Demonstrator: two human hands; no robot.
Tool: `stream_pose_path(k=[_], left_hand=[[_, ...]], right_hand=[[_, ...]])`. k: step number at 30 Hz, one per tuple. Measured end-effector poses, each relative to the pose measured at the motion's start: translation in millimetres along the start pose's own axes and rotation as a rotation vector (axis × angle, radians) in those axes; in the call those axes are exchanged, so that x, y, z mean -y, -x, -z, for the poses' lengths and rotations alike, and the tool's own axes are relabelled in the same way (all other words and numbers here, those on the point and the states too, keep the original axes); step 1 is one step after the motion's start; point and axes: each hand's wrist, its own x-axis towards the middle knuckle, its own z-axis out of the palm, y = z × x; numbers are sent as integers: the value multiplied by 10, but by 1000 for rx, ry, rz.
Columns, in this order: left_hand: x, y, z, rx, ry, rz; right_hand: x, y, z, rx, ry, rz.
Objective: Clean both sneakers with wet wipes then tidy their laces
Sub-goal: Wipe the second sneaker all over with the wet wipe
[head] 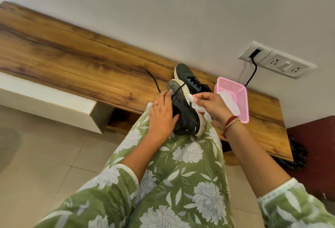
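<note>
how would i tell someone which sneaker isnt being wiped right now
Follow the long wooden bench rightward to the pink basket. Just left of it a dark sneaker rests on the bench. Unlike the other sneaker, held by the left hand, no hand touches it.

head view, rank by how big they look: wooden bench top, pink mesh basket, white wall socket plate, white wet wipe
1. long brown wooden bench top
2. pink plastic mesh basket and white wall socket plate: look alike, plate farther, so unranked
3. crumpled white wet wipe, partly hidden
</note>
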Motion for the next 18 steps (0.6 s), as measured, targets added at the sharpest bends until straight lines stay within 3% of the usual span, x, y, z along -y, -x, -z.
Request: stream_pose_path(k=[3, 5, 12, 14, 16, 18], left_hand=[[-2, -43, -59, 154, -57, -114], [38, -73, -83, 227, -131, -130], [55, -164, -155, 191, -199, -91], [61, -160, -167, 206, -223, -84], [73, -159, -157, 221, -210, -56], [73, -152, -129, 214, -181, -14]], right_hand=[[6, -146, -123, -43, 502, 222], [-16, -168, -222, -9, 699, 303], [-195, 97, -204, 12, 965, 472], [-172, 241, -155, 100, 1030, 494], [-72, 320, -92, 266, 987, 415], [42, 254, -69, 279, 818, 331]])
